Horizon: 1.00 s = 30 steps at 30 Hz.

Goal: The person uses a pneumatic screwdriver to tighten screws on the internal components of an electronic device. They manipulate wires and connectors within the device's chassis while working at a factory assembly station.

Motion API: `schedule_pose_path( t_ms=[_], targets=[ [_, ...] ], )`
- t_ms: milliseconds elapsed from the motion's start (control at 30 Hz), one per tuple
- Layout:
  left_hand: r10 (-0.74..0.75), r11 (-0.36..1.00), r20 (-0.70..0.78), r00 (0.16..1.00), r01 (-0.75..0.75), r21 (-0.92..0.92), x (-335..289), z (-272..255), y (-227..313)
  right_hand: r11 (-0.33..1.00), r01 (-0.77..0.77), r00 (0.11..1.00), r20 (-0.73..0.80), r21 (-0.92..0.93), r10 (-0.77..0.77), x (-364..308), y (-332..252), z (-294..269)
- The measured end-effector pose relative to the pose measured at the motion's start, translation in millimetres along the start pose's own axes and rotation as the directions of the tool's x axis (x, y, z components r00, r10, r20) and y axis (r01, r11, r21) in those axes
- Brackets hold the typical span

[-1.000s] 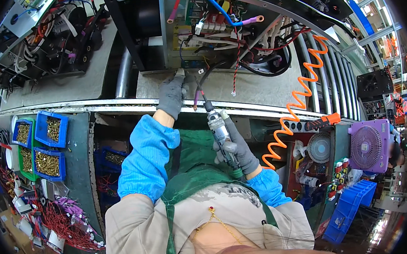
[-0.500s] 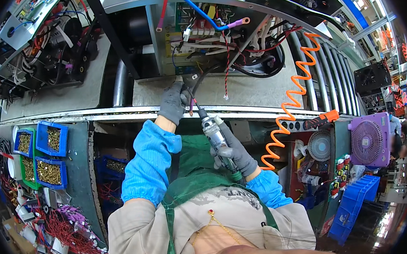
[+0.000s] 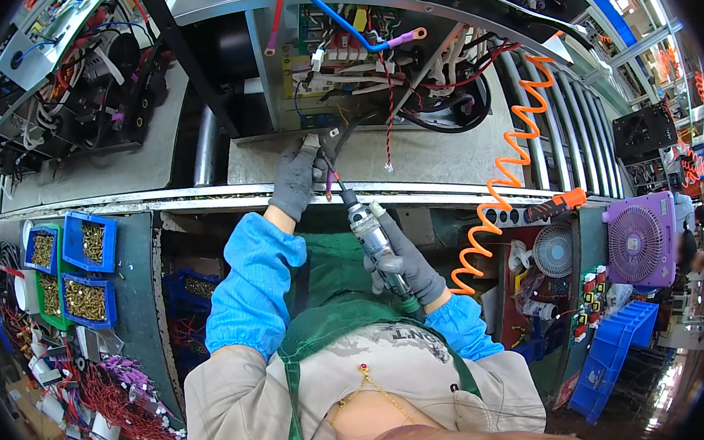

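Observation:
My left hand [image 3: 294,181], in a grey glove, reaches up to the lower front edge of an open metal chassis [image 3: 273,77] packed with wires. Its fingers are curled beside a black cable [image 3: 350,134], and what they hold is hidden. A purple-sleeved cable end [image 3: 329,185] hangs just right of that hand. Wrapped in my gloved right hand [image 3: 409,263] is a power screwdriver [image 3: 367,229], silver with a green rear end; its bit points up toward the left hand. A blue cable with a ring lug [image 3: 409,38] and a twisted red-black wire [image 3: 390,126] hang off the chassis.
Blue bins [image 3: 88,300] of brass screws stand on the left bench, above bundles of red wires [image 3: 118,400]. An orange coiled hose [image 3: 498,185] runs down the right, near a second orange-black tool [image 3: 556,205]. Beyond are rollers [image 3: 564,129] and a purple fan [image 3: 640,242].
My left hand and forearm have shifted slightly left. The screwdriver and right hand stay almost where they were.

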<state>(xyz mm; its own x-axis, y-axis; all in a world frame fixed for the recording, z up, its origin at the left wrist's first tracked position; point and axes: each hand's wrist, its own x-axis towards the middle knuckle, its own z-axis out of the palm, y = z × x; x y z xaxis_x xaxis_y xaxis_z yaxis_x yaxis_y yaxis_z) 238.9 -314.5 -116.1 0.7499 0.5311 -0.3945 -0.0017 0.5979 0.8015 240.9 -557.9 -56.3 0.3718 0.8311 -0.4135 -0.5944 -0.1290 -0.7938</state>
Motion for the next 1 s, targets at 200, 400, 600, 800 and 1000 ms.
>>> schedule_pose_path(
  t_ms=[200, 400, 600, 800, 1000],
  targets=[
    [-0.022, 0.969, 0.136, 0.99, -0.012, 0.246, 0, 0, 19, 0.937, 0.021, 0.986, 0.145, 0.348, -0.076, -5, 10, -7],
    [0.421, 0.612, 0.099, 0.902, -0.363, 0.703, 38, -10, -29, 0.923, 0.134, 0.984, 0.063, 0.36, -0.167, -9, 0, -13],
    [0.224, 0.295, 0.34, 0.913, -0.396, 0.87, -4, 45, -45, 0.903, 0.24, 0.968, -0.014, 0.355, -0.252, -19, -17, -17],
    [0.265, 0.237, 0.182, 0.947, -0.247, 0.939, -14, 60, 4, 0.908, 0.247, 0.963, 0.016, 0.339, -0.268, -15, -11, -25],
    [0.382, 0.084, 0.173, 0.908, -0.22, 0.972, 37, 56, 28, 0.91, 0.253, 0.965, -0.011, 0.33, -0.264, -15, -13, -23]
  ],
)
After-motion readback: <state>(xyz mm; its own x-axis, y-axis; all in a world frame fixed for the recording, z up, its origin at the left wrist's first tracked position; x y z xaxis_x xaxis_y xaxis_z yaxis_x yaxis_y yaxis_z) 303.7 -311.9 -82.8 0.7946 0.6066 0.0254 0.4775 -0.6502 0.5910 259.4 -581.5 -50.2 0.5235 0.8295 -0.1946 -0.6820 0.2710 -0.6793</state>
